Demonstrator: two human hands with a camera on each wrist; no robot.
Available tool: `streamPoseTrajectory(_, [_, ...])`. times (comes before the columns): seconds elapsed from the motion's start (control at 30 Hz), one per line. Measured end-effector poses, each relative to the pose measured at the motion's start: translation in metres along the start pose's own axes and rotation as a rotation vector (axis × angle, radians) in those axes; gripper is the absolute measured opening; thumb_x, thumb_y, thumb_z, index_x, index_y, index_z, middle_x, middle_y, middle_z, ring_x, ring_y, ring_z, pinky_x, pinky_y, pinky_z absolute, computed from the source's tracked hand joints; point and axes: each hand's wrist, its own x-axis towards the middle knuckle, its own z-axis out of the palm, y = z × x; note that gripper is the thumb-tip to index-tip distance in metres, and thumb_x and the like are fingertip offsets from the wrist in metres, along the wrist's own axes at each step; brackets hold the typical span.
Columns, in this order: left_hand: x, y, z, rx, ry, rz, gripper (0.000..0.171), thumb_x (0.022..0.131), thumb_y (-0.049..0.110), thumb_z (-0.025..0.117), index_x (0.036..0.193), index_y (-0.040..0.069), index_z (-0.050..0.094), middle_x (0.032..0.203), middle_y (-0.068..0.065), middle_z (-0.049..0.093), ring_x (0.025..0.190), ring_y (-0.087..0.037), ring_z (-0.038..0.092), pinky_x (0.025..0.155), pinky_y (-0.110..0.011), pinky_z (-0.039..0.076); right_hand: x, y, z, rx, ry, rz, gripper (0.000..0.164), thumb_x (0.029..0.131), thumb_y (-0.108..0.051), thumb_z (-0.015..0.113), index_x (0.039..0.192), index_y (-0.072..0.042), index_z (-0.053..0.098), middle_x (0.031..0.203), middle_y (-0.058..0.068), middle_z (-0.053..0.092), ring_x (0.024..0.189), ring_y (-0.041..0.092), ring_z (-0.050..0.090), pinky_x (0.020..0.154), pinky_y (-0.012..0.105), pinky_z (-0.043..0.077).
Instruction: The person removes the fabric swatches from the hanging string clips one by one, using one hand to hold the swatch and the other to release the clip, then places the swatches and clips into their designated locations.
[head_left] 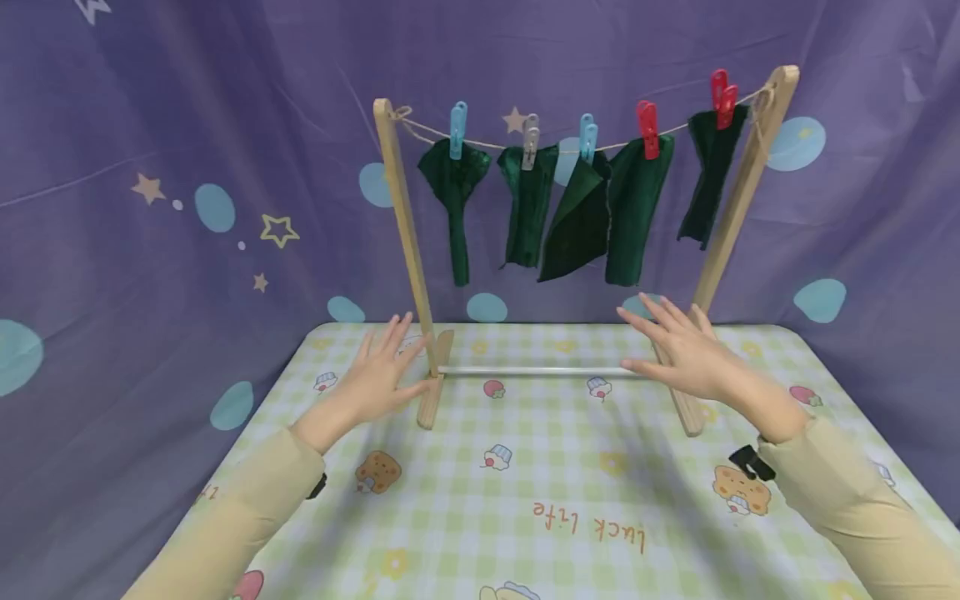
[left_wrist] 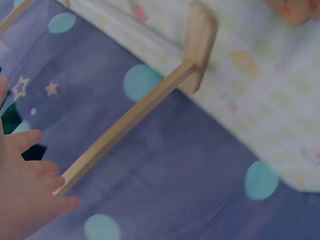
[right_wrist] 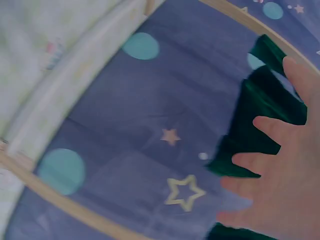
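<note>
left hand (head_left: 384, 372) and right hand (head_left: 688, 352) are spread and empty before the wooden rack (head_left: 407, 229), where green cloths (head_left: 637, 218) hang pegged to the string (head_left: 482, 144) — probably light, soft and limp, best pinched by a top edge beside its clothespin (head_left: 649, 133).

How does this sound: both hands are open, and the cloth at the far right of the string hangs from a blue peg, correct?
Not quite: the head view shows the far-right cloth hanging from a red peg, not a blue one. The left hand and right hand are open, as you said.
</note>
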Motion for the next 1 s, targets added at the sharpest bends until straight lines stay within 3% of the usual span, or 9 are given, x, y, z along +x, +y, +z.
streamPoseTrajectory(0.23, [0.015, 0.008, -0.049, -0.004, 0.071, 0.075, 0.064, 0.086, 0.033, 0.057, 0.136, 0.004, 0.032, 0.142, -0.025, 0.016, 0.130, -0.037, 0.018, 0.104, -0.051, 0.015, 0.031, -0.022, -0.043, 0.087, -0.045, -0.089, 0.063, 0.088, -0.046, 0.048, 0.140, -0.017, 0.028, 0.146, 0.014, 0.015, 0.130, 0.036, 0.019, 0.100, 0.056, 0.017])
streamPoseTrajectory(0.33, [0.023, 0.012, -0.069, -0.027, 0.095, 0.057, 0.062, 0.087, 0.032, 0.057, 0.136, 0.004, 0.032, 0.141, -0.026, 0.019, 0.127, -0.040, 0.024, 0.102, -0.051, 0.020, 0.044, -0.031, -0.059, 0.165, -0.064, -0.112, 0.060, 0.088, -0.043, 0.049, 0.139, -0.016, 0.030, 0.145, 0.012, 0.021, 0.128, 0.035, 0.024, 0.097, 0.055, 0.025])
streamPoseTrajectory(0.47, [0.037, 0.014, -0.087, -0.116, 0.134, 0.014, 0.058, 0.088, 0.032, 0.054, 0.136, 0.005, 0.034, 0.139, -0.023, 0.024, 0.122, -0.041, 0.031, 0.097, -0.052, 0.028, 0.062, -0.041, -0.077, 0.238, -0.015, -0.123, 0.057, 0.088, -0.043, 0.050, 0.136, -0.018, 0.036, 0.139, 0.011, 0.033, 0.126, 0.031, 0.032, 0.097, 0.051, 0.029])
streamPoseTrajectory(0.8, [0.067, 0.014, -0.106, -0.315, 0.219, -0.057, 0.052, 0.090, 0.031, 0.052, 0.133, 0.005, 0.039, 0.133, -0.017, 0.037, 0.122, -0.033, 0.035, 0.098, -0.047, 0.030, 0.101, -0.068, -0.109, 0.434, 0.145, -0.195, 0.044, 0.089, -0.034, 0.052, 0.125, -0.009, 0.051, 0.125, 0.009, 0.051, 0.114, 0.022, 0.048, 0.094, 0.041, 0.037])
streamPoseTrajectory(1.0, [0.078, 0.016, -0.109, -0.505, 0.182, -0.160, 0.057, 0.090, 0.036, 0.050, 0.136, 0.007, 0.034, 0.134, -0.015, 0.039, 0.118, -0.028, 0.041, 0.093, -0.042, 0.037, 0.122, -0.086, -0.121, 0.483, 0.220, -0.218, 0.040, 0.090, -0.030, 0.051, 0.123, -0.007, 0.053, 0.124, 0.008, 0.052, 0.114, 0.019, 0.048, 0.095, 0.036, 0.038])
